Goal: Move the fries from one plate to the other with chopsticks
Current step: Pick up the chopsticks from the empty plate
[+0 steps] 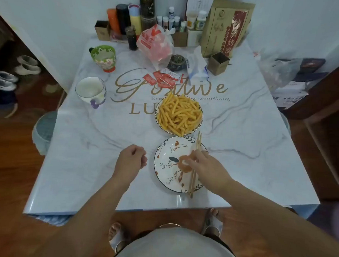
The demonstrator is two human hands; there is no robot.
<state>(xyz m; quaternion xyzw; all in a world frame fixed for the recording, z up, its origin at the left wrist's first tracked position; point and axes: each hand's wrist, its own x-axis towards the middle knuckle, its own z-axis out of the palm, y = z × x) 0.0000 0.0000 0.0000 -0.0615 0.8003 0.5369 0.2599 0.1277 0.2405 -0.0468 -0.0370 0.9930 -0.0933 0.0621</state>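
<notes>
A pile of yellow fries fills the far plate in the middle of the table. Just in front of it stands a white plate with a leaf and flower pattern, holding no fries. A pair of wooden chopsticks lies across the right side of this near plate, tips pointing towards the fries. My right hand lies over the middle of the chopsticks, its fingers curled down onto them. My left hand rests on the table just left of the near plate, loosely curled and holding nothing.
Red sauce packets, a tissue pack and a plastic bag lie behind the fries. Two cups stand at the left. Bottles and boxes line the back edge. The marble-patterned table ends close to my body.
</notes>
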